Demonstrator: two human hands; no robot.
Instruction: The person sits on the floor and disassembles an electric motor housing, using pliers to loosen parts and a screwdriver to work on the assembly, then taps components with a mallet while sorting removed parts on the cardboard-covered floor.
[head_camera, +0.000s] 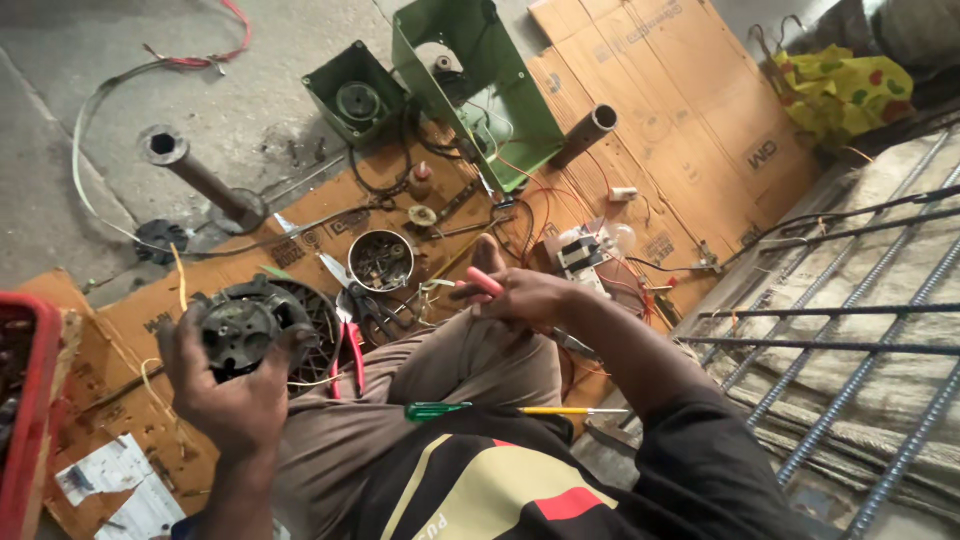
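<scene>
Lower left of the frame, the left hand (232, 385) is up with its back to the camera, fingers curled around the rim of a dark round motor part (245, 325), thumb side gripping the left edge and fingertips hooked over the right edge. That motor part sits just above the hand, in front of a ribbed, wire-wound disc (318, 335) lying on the brown cardboard (690, 110) behind it. Over at centre frame, the right hand (525, 297) rests on the raised knee, fingers pressed closed around a tool with pink handles (487, 283); its metal end pokes out lower right of the fist, and which tool it is I cannot tell. A green-handled screwdriver (470, 410) with a yellow shaft lies across the lap, lower centre, touching neither hand. Red-handled pliers (352, 350) lie on the cardboard just right of the wound disc, and just above them a small round metal cup (381, 261) holds little parts. Upper centre, a green metal housing (480, 85) stands open, with a green square box (355, 95) to its left holding a round piece. A rusty pipe on a base (195, 175) lies on the concrete at upper left, a second pipe (587, 133) rests on the cardboard to the right of the housing. A red crate edge (30, 400) shows at far left, steel rebar (850, 330) over sacking fills the right side, and a yellow patterned bag (840, 90) sits upper right.
</scene>
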